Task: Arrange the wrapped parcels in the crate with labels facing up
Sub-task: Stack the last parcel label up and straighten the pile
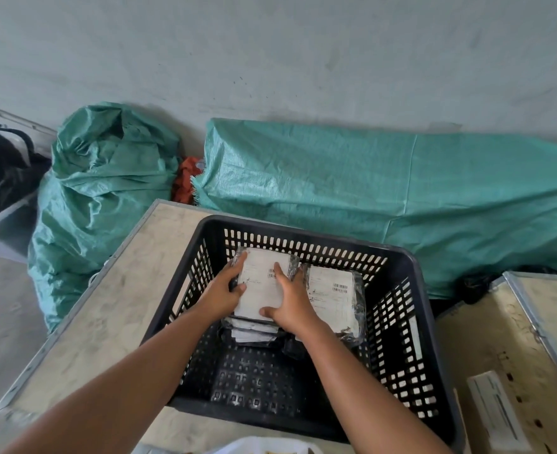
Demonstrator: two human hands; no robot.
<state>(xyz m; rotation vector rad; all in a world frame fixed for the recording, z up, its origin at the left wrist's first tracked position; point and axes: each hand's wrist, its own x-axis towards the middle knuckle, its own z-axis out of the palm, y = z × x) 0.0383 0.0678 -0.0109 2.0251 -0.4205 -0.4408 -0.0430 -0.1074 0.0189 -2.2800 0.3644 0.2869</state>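
A pale, scuffed worktop with a metal edge carries the black slotted crate, and beyond the hands green woven sacks lie against a grey wall. The left hand and right hand reach into the crate, clamped on either side of the top parcel, label up, on a stack. Just right of the right hand sits another labelled parcel; the label print is too small to read.

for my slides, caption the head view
Both hands press a label-up wrapped parcel into a black slotted plastic crate.
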